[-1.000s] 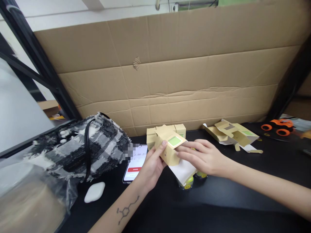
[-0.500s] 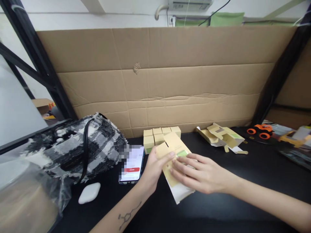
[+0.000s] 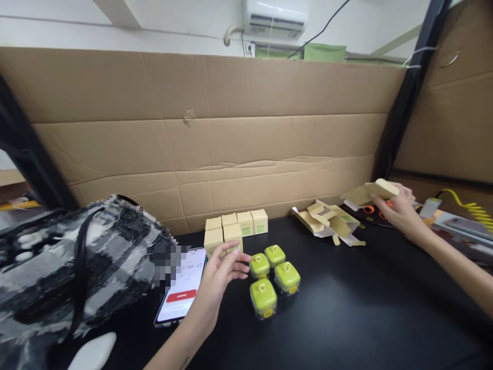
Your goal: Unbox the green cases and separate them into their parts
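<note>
My left hand (image 3: 222, 272) is open, its fingers spread just in front of the small cream boxes (image 3: 213, 239) and beside the lime-green lidded containers (image 3: 263, 295). Whether a fingertip touches a box I cannot tell. The containers have clear bases and a small knob on each lid; several stand together on the black table (image 3: 331, 318). Away to the right, my right hand (image 3: 400, 205) is closed on a flattened cream carton (image 3: 364, 194), lifted above the table. The carton is somewhat blurred.
Torn-open cartons (image 3: 327, 221) lie at the back. A phone (image 3: 183, 288) showing a timer lies left of my left hand, near a shaggy black-and-white bag (image 3: 123, 252) and a white case (image 3: 92, 352). A cardboard panel (image 3: 239, 139) stands behind.
The carton has left my left hand and moved far right in my right hand. The green containers, previously hidden behind hands and carton, now show. The view has shifted right.
</note>
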### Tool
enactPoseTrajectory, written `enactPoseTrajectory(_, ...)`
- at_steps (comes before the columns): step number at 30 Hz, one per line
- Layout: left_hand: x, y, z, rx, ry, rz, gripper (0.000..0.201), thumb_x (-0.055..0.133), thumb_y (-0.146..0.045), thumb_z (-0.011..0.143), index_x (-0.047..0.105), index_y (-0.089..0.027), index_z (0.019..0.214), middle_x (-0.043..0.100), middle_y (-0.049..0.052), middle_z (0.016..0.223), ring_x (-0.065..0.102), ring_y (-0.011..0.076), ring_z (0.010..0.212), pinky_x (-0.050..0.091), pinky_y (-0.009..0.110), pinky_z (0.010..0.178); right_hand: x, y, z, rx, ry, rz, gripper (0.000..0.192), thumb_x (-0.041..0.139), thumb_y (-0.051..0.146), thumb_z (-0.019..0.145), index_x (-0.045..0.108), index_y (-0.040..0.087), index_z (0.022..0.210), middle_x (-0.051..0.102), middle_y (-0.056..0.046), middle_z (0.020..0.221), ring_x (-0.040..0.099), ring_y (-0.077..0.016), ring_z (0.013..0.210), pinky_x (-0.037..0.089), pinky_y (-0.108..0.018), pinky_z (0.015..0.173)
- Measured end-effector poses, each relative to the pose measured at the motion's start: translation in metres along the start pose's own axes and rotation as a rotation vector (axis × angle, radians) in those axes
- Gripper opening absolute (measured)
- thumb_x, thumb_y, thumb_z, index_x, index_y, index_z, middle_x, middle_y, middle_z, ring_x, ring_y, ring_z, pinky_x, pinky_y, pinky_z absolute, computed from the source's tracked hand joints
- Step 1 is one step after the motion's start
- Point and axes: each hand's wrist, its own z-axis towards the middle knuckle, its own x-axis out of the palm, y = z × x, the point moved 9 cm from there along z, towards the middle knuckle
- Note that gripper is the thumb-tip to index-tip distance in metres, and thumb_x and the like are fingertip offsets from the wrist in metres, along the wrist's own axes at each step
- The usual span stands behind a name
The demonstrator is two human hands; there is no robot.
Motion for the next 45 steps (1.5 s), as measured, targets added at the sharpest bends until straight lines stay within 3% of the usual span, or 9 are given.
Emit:
enactPoseTrajectory(9, -0.002, 0.010, 0.006, -0.013, 0.033, 0.015, 0.029, 0.071, -0.030, 0.072, 0.059, -0.016, 0.094, 0.070, 0.004, 0.071, 0.062, 0.0139, 0.061, 0.048, 0.025, 0.060, 0.030, -0.029, -0.059, -0.125, 0.340, 0.247, 0.048, 0.076, 0.050, 0.060, 0.067, 0.026, 0.101, 0.069, -0.018, 0.105, 0.068, -0.0320, 0.089, 0.051, -0.038, 0.072)
enactPoseTrajectory(16, -0.004, 0.010, 0.009, 0.013, 0.044, 0.036, 0.021, 0.069, -0.027, 0.072, 0.061, -0.016, 0.088, 0.069, 0.004, 0.068, 0.062, 0.0143, 0.059, 0.048, 0.027, 0.061, 0.016, -0.013, -0.056, -0.145, 0.259, 0.206, 0.034, 0.051, 0.053, 0.083, 0.065, 0.025, 0.099, 0.063, -0.020, 0.115, 0.061, -0.0332, 0.106, 0.048, -0.046, 0.080)
enactPoseTrajectory(21, -0.001, 0.006, 0.007, 0.082, 0.063, 0.142, 0.015, 0.061, -0.028, 0.077, 0.058, -0.017, 0.088, 0.068, 0.004, 0.069, 0.061, 0.0143, 0.058, 0.048, 0.027, 0.059, 0.022, 0.072, -0.032, -0.302, 0.191, 0.227, 0.022, 0.054, 0.041, 0.085, 0.064, 0.024, 0.093, 0.066, -0.017, 0.103, 0.062, -0.0299, 0.095, 0.042, -0.049, 0.084)
enactPoseTrajectory(25, -0.001, 0.000, 0.006, 0.221, 0.048, 0.315, 0.012, 0.056, -0.028, 0.082, 0.056, -0.018, 0.088, 0.066, 0.004, 0.070, 0.060, 0.0159, 0.061, 0.047, 0.029, 0.060, 0.058, 0.207, -0.030, -0.547, 0.407, 0.344, 0.023, 0.053, 0.028, 0.087, 0.060, 0.026, 0.109, 0.067, -0.007, 0.105, 0.061, -0.0217, 0.100, 0.041, -0.042, 0.091)
enactPoseTrajectory(27, -0.004, -0.007, 0.003, 0.329, 0.005, 0.410, 0.015, 0.058, -0.027, 0.082, 0.055, -0.020, 0.095, 0.065, 0.004, 0.078, 0.061, 0.0173, 0.071, 0.047, 0.030, 0.070, 0.079, 0.272, -0.038, -0.636, 0.590, 0.432, 0.032, 0.053, 0.023, 0.086, 0.054, 0.017, 0.118, 0.062, -0.013, 0.114, 0.057, -0.0248, 0.108, 0.042, -0.044, 0.090)
enactPoseTrajectory(30, -0.007, -0.020, -0.003, 0.509, -0.049, 0.584, 0.024, 0.060, -0.025, 0.082, 0.054, -0.023, 0.106, 0.062, 0.007, 0.097, 0.058, 0.0196, 0.090, 0.041, 0.033, 0.086, 0.102, 0.335, -0.045, -0.672, 0.668, 0.495, 0.037, 0.061, 0.027, 0.082, 0.056, 0.014, 0.116, 0.058, -0.015, 0.120, 0.055, -0.0253, 0.110, 0.044, -0.039, 0.089)
enactPoseTrajectory(33, -0.008, -0.029, -0.006, 0.644, -0.067, 0.750, 0.022, 0.059, -0.024, 0.082, 0.056, -0.022, 0.104, 0.061, 0.008, 0.099, 0.056, 0.0229, 0.092, 0.041, 0.038, 0.087, 0.120, 0.358, -0.050, -0.635, 0.716, 0.534, 0.024, 0.066, 0.027, 0.078, 0.061, 0.013, 0.097, 0.060, -0.016, 0.109, 0.057, -0.0272, 0.102, 0.045, -0.039, 0.084)
enactPoseTrajectory(38, -0.003, -0.032, -0.006, 0.796, -0.062, 0.968, 0.025, 0.054, -0.021, 0.082, 0.052, -0.020, 0.107, 0.059, 0.010, 0.103, 0.054, 0.0266, 0.100, 0.041, 0.046, 0.090, 0.131, 0.352, -0.053, -0.510, 0.783, 0.641, 0.018, 0.068, 0.021, 0.074, 0.055, 0.016, 0.086, 0.061, -0.007, 0.084, 0.059, -0.0226, 0.080, 0.048, -0.034, 0.069)
enactPoseTrajectory(45, 0.001, -0.030, -0.010, 0.894, -0.061, 1.134, 0.056, 0.058, -0.026, 0.083, 0.029, -0.017, 0.130, 0.039, 0.020, 0.135, 0.035, 0.0322, 0.130, 0.032, 0.053, 0.104, 0.085, 0.333, -0.050, -0.440, 0.776, 0.928, 0.040, 0.065, 0.025, 0.079, 0.044, 0.022, 0.112, 0.056, -0.007, 0.113, 0.056, -0.0204, 0.104, 0.049, -0.035, 0.084)
